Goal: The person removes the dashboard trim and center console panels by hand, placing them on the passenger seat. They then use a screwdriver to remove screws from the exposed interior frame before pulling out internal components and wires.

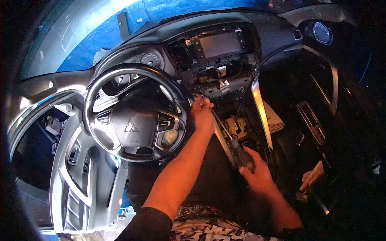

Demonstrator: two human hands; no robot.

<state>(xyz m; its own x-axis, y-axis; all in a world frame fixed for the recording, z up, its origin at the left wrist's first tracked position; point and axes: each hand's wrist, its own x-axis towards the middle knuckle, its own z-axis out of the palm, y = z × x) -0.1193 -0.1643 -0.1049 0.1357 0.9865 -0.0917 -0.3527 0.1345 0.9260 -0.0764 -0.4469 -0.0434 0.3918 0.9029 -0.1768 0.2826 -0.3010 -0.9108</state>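
Note:
My right hand [257,170] is wrapped around the dark handle of what looks like a long screwdriver [240,154], low over the opened centre console [251,140]. Its thin shaft slants up and left towards my left hand [204,116]. The fingers of that hand are curled closed beside the steering wheel [132,124], at the upper end of the console's left silver trim [223,142]. Whatever is between them is hidden. A yellowish part [236,127] shows inside the console, just right of the shaft.
Above the console, the dashboard around the display screen [219,44] is stripped, with exposed brackets and wiring. A curved silver trim [262,112] borders the console's right side. Loose papers [274,118] lie right of it. The driver's door [86,172] stands at the left.

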